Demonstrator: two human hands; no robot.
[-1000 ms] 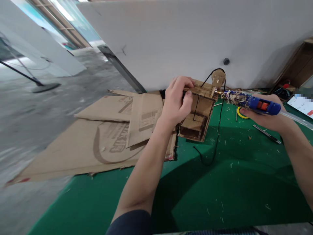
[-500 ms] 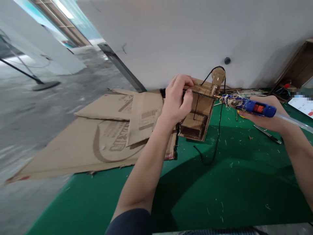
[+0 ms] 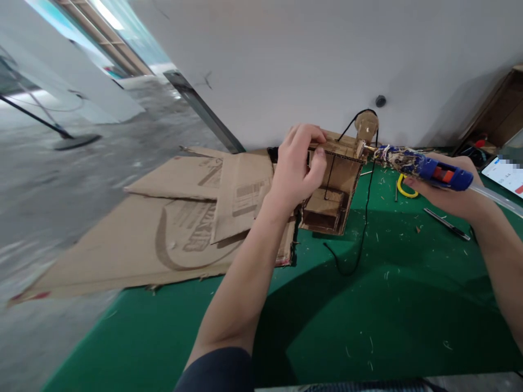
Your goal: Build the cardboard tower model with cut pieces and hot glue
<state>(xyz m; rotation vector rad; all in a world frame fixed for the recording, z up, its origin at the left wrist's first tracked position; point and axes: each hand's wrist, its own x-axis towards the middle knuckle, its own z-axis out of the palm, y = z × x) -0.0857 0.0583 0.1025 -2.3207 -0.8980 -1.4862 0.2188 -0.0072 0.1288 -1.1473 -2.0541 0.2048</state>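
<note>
My left hand [image 3: 300,166] grips the top edge of a small cardboard box model [image 3: 347,179], thumb in front and fingers over the top. A cardboard wheel [image 3: 366,126] stands on the model's right top corner with a black string [image 3: 368,201] over it; one end trails onto the table. A small open cardboard box [image 3: 323,209] sits inside the model, below a hanging string. My right hand [image 3: 447,190] is closed around a blue hot glue gun [image 3: 433,169] covered in dried glue strands. Its nozzle points left at the base of the wheel's support. A clear glue stick [image 3: 500,200] protrudes from its back.
Flattened cardboard sheets [image 3: 192,223] lie left, overhanging the green table [image 3: 388,316]. Right of the model are a utility knife [image 3: 447,224], a yellow ring [image 3: 406,187] and a phone [image 3: 504,177]. A cardboard box [image 3: 496,117] stands at the far right. A white wall [image 3: 306,65] rises behind.
My right hand and the glue gun have shifted slightly right, with the nozzle a little higher, uncovering more of the yellow ring. My left hand and the model have barely moved.
</note>
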